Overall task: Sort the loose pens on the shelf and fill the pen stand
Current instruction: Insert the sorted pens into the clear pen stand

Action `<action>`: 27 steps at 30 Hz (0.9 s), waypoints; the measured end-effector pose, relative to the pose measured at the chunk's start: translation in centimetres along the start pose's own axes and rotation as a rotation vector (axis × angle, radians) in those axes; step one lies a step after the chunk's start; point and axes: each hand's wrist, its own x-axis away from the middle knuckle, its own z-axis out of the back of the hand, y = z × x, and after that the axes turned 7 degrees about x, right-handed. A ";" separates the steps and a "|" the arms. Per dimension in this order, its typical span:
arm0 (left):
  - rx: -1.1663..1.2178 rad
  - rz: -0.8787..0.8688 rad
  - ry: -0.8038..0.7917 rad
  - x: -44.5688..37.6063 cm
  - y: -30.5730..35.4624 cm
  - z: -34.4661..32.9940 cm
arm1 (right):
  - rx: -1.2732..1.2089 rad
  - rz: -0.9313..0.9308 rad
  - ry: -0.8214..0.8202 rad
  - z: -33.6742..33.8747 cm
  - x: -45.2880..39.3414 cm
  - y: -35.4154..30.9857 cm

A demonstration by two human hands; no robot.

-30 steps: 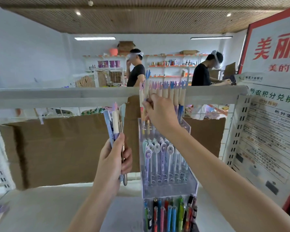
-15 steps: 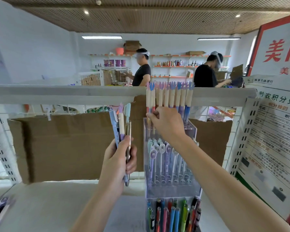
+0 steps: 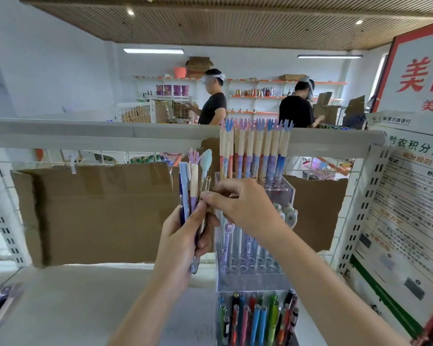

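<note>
Between the right hand's (image 3: 245,208) fingertips (image 3: 206,196), a gold pen (image 3: 206,188) gets pinched from the left hand's (image 3: 183,236) clutched bunch (image 3: 191,193) (stand (image 3: 280,193) just beyond); a tug could spill the others.

A red-framed sign (image 3: 420,71) at the upper right shows large red Chinese characters, cut off at the edge; the first reads "美". Below it, a white notice (image 3: 410,196) is headed "农积分兑" in grey-green, with an orange subheading and "积分" further down. Its smaller print is too blurred to read.
</note>
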 end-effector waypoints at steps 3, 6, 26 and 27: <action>-0.032 0.027 0.046 0.8 -0.5 0.5 | -0.055 0.002 0.080 -0.1 1.1 0.1; -0.075 0.073 0.146 2.0 -1.7 1.6 | -0.092 0.020 0.127 0.0 3.6 0.4; 0.046 0.301 0.269 8.7 -6.5 6.0 | 0.245 0.033 0.277 -6.5 15.5 12.0; 0.055 0.320 0.264 8.7 -6.5 6.0 | 0.267 0.045 0.265 -6.9 15.5 12.2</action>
